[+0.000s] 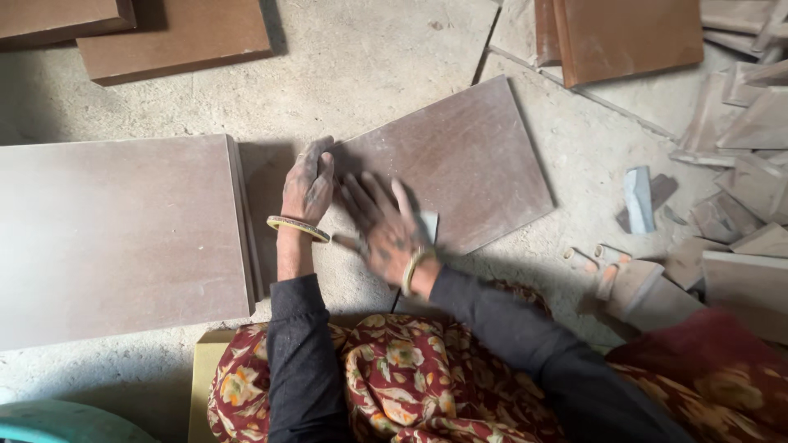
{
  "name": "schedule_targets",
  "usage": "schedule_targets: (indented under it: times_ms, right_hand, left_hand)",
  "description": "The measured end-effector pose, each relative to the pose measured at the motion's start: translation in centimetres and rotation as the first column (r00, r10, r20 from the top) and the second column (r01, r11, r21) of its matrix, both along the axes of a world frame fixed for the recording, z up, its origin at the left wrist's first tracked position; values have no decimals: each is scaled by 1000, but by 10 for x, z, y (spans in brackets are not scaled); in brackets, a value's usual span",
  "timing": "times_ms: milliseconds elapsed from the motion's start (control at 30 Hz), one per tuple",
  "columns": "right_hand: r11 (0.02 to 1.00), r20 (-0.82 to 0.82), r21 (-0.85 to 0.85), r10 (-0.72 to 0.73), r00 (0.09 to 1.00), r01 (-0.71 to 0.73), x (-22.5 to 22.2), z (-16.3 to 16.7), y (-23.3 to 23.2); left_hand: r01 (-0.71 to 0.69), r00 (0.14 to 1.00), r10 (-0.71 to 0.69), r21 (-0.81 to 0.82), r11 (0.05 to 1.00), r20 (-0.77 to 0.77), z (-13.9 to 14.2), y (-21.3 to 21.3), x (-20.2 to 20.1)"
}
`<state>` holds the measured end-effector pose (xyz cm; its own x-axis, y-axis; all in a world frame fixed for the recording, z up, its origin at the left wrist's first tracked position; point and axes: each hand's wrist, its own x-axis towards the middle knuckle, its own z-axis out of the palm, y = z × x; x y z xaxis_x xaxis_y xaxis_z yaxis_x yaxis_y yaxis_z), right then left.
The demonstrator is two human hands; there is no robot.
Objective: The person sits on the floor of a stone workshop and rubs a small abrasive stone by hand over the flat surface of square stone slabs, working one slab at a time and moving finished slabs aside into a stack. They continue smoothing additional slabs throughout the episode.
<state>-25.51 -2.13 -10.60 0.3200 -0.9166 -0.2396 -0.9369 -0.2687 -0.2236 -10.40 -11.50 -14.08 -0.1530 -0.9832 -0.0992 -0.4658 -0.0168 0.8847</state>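
Two hands rest on one brown slab (460, 160) that lies flat and skewed on the dusty floor (369, 57); our left hand (309, 184) lies fingers together along its left corner, flat and gripping nothing; our right hand (384, 226) is spread open on its lower left part, blurred, and a small pale piece (428, 223) shows just beside its fingers, though we cannot tell whether the hand has hold of it. Both hands are grey with dust, so we judge the palms could slide on the powdery face; a slip toward the slab's edge could scrape the fingers. Just beside the left hand sits a larger slab (115, 238), its edge close to the wrist and its bangle (297, 227); if the smaller slab shifts left, the fingers could get pinched between the two. To the right lie broken offcuts (739, 164) and a grey wedge (638, 199), well apart from the hands but near the knee; a sideways lean could meet sharp edges. More slabs (628, 37) stand at the top.
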Motion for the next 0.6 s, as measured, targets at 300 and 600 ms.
schedule_targets:
  times_ms: [300, 600]
  right_hand:
    - [963, -335, -264, -142, 931, 52, -34, 17, -86]
    - [865, 117, -98, -482, 869, 493, -127, 4, -102]
  left_hand:
    - [53, 950, -37, -43, 998, 311, 8, -6, -4]
    - [106, 848, -191, 195, 975, 494, 21, 1, -8]
